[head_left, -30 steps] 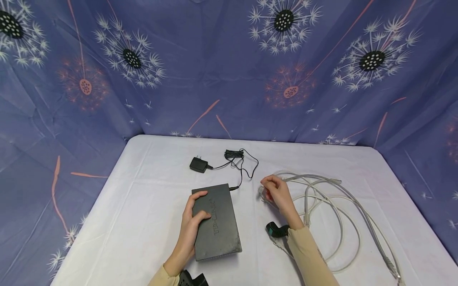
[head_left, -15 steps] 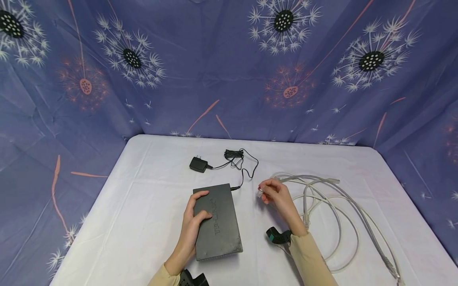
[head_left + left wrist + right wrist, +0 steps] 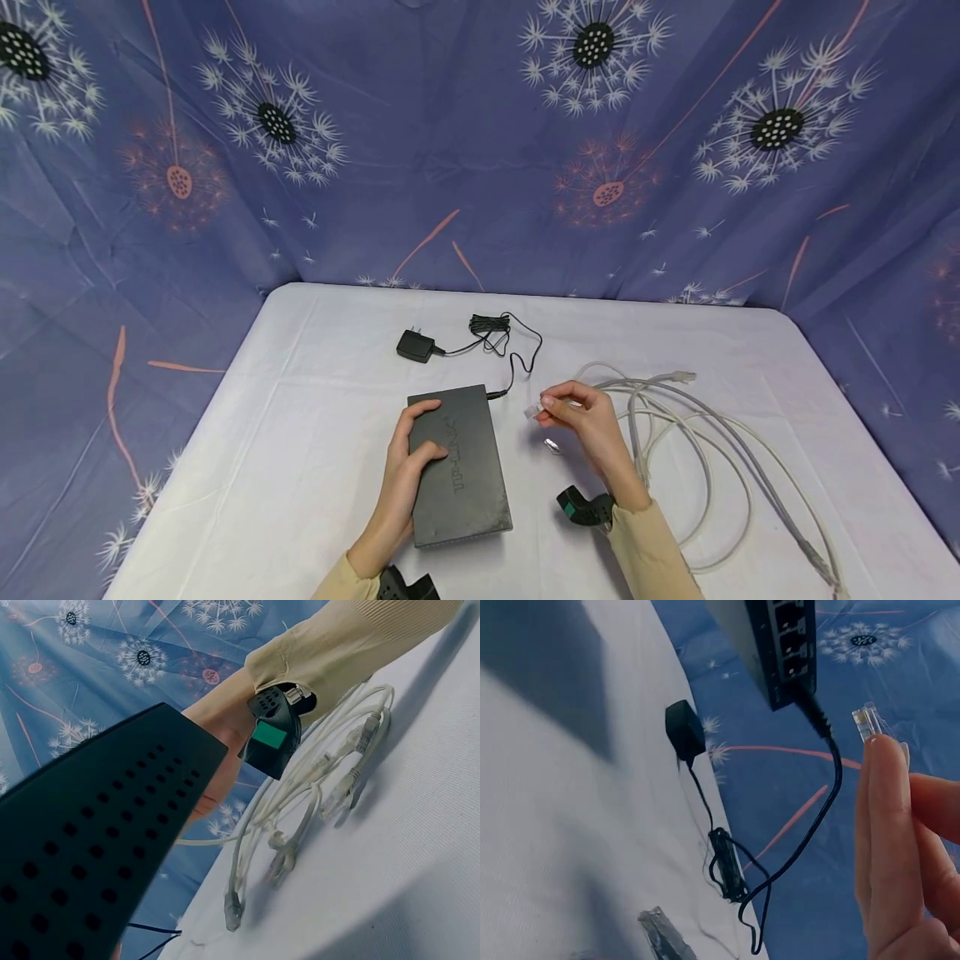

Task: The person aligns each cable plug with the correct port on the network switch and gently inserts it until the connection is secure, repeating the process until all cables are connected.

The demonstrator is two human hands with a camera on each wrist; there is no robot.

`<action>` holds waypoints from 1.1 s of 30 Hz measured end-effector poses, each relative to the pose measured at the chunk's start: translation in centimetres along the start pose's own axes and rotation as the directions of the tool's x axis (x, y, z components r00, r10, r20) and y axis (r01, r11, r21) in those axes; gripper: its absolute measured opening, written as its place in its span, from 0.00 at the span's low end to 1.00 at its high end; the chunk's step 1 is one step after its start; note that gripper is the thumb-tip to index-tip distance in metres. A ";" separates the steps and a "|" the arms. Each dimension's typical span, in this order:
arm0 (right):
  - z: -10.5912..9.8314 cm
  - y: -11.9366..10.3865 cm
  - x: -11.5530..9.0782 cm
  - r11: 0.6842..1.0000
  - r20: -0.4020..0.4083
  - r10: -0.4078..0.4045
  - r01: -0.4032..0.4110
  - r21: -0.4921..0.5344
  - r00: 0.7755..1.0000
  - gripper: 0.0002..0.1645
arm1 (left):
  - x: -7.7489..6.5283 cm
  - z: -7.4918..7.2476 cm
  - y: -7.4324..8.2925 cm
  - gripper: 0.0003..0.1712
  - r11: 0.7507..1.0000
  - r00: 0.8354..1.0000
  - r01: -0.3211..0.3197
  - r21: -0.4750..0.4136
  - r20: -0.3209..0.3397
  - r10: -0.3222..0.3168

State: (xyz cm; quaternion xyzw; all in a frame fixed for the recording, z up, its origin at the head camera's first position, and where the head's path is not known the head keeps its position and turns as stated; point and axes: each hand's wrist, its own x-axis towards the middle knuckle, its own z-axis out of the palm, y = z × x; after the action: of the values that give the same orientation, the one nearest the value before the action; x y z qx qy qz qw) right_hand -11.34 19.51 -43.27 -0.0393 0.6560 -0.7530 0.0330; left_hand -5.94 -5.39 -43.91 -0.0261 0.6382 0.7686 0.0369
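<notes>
My left hand (image 3: 397,479) grips a dark grey TP-LINK network switch (image 3: 463,487) along its left side, thumb and fingertips over the top face. A row of ports (image 3: 791,643) shows on its side in the right wrist view, with a black power plug (image 3: 812,711) seated at the end of that row. To the right of the switch, my right hand (image 3: 588,421) pinches the clear plug of an Ethernet cable (image 3: 868,722) between thumb and fingers. The plug points toward the switch, a short gap away from it. In the left wrist view the perforated casing (image 3: 105,832) hides the left hand.
Several pale Ethernet cables (image 3: 708,450) lie looped on the right of the white table (image 3: 300,467). A loose cable plug (image 3: 552,447) rests below my right hand. Behind the switch lie a black power adapter (image 3: 416,346) and its bundled cord (image 3: 490,323). A patterned blue cloth (image 3: 480,150) hangs behind.
My right hand has moved left and slightly nearer with the Ethernet plug, pulling the cables a little. My left hand and the switch have shifted slightly right.
</notes>
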 end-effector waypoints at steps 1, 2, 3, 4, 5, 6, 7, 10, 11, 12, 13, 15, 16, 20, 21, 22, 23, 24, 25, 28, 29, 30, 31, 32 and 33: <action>0.0 -0.1 -0.1 1.000 0.017 -0.006 0.006 0.007 1.000 0.08 | 0.0 0.0 0.0 0.34 1.000 1.000 0.000 0.001 -0.001 0.000; 0.1 -0.3 -0.2 1.000 0.034 -0.010 0.010 0.011 0.999 0.11 | 0.0 0.1 0.0 0.34 1.000 1.000 0.000 0.000 0.000 0.000; 0.1 -0.5 -0.3 1.000 0.050 -0.015 0.014 0.015 0.999 0.13 | 0.0 0.1 0.1 0.34 1.000 1.000 0.000 0.001 0.000 0.000; 0.2 -0.6 -0.4 1.000 0.064 -0.019 0.018 0.015 0.998 0.15 | 0.0 0.1 0.1 0.34 1.000 1.000 0.000 -0.003 0.001 0.000; 0.3 -0.7 -0.4 1.000 0.073 -0.022 0.021 0.011 0.997 0.16 | 0.0 0.1 0.1 0.34 1.000 1.000 0.002 -0.004 -0.001 -0.002; 0.4 -0.8 -0.5 1.000 0.078 -0.026 0.025 0.006 0.997 0.16 | -0.1 0.2 0.2 0.34 1.000 1.000 0.003 -0.004 -0.001 -0.003; 0.5 -0.9 -0.6 1.000 0.077 -0.030 0.030 0.002 0.997 0.16 | -0.1 0.2 0.2 0.34 1.000 1.000 0.004 -0.005 -0.001 -0.004; 0.8 -1.2 -0.8 0.998 0.050 -0.052 0.053 -0.027 0.997 0.15 | -0.1 0.2 0.3 0.34 1.000 1.000 0.003 -0.005 0.001 -0.003; 0.9 -1.2 -0.8 0.997 0.034 -0.060 0.061 -0.038 0.998 0.14 | -0.1 0.3 0.3 0.34 1.000 1.000 0.002 -0.003 0.002 -0.002; 1.0 -1.2 -0.9 0.996 0.020 -0.071 0.072 -0.053 0.997 0.14 | -0.1 0.3 0.3 0.34 1.000 1.000 0.000 -0.002 0.004 0.000; 1.1 -1.3 -0.9 0.995 0.007 -0.081 0.081 -0.063 0.997 0.14 | -0.1 0.3 0.3 0.34 1.000 1.000 -0.001 -0.001 0.005 0.001; 1.3 -1.3 -1.0 0.992 -0.017 -0.104 0.103 -0.077 0.994 0.13 | -0.1 0.3 0.3 0.34 1.000 1.000 -0.004 -0.002 0.006 0.004; 1.3 -1.2 -1.0 0.991 -0.027 -0.115 0.113 -0.077 0.993 0.13 | -0.1 0.3 0.3 0.34 1.000 1.000 -0.004 -0.001 0.007 0.004; 1.9 -1.1 -1.0 0.986 -0.052 -0.154 0.151 -0.065 0.987 0.13 | -0.1 0.4 0.4 0.34 1.000 1.000 -0.006 -0.004 0.008 0.006; 2.0 -1.1 -0.9 0.986 -0.058 -0.160 0.156 -0.062 0.985 0.12 | -0.1 0.4 0.4 0.34 1.000 1.000 -0.005 -0.004 0.006 0.005; 2.2 -1.1 -0.9 0.985 -0.064 -0.163 0.159 -0.060 0.985 0.12 | -0.1 0.4 0.4 0.34 1.000 1.000 -0.004 -0.003 0.003 0.004; 2.3 -1.0 -0.9 0.985 -0.071 -0.166 0.161 -0.060 0.984 0.12 | -0.1 0.4 0.4 0.34 1.000 1.000 -0.004 -0.005 0.002 0.004; 2.4 -1.0 -0.9 0.985 -0.077 -0.167 0.162 -0.061 0.983 0.12 | -0.1 0.4 0.5 0.34 1.000 1.000 -0.002 -0.006 0.001 0.002; 2.6 -1.0 -0.9 0.985 -0.083 -0.168 0.163 -0.062 0.982 0.12 | -0.1 0.4 0.5 0.35 1.000 1.000 -0.001 -0.006 0.001 0.001; 2.9 -0.9 -0.9 0.984 -0.097 -0.171 0.165 -0.068 0.980 0.11 | -0.1 0.5 0.6 0.35 1.000 1.000 0.001 -0.005 -0.002 -0.001; 3.0 -0.9 -0.8 0.984 -0.099 -0.173 0.166 -0.071 0.980 0.10 | -0.1 0.5 0.6 0.35 1.000 1.000 0.001 -0.006 0.000 -0.001; 3.1 -0.9 -0.8 0.983 -0.101 -0.174 0.167 -0.072 0.980 0.10 | -0.1 0.5 0.6 0.35 1.000 1.000 0.000 -0.007 0.001 0.000; 3.2 -0.8 -0.8 0.983 -0.102 -0.173 0.166 -0.077 0.980 0.10 | -0.1 0.5 0.6 0.35 1.000 1.000 -0.001 -0.007 0.002 0.001; 3.3 -0.8 -0.8 0.983 -0.102 -0.173 0.165 -0.079 0.980 0.10 | 0.0 0.5 0.6 0.35 1.000 1.000 -0.002 -0.009 0.003 0.002; 3.3 -0.8 -0.8 0.983 -0.103 -0.172 0.164 -0.081 0.980 0.10 | 0.0 0.6 0.7 0.35 1.000 1.000 -0.002 -0.013 0.005 0.002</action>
State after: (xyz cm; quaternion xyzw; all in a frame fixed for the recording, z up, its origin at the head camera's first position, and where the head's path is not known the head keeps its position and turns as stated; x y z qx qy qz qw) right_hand -10.23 16.41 -42.03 -0.0545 0.6780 -0.7299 -0.0681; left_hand -5.95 -4.94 -43.13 -0.0238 0.6330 0.7729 0.0373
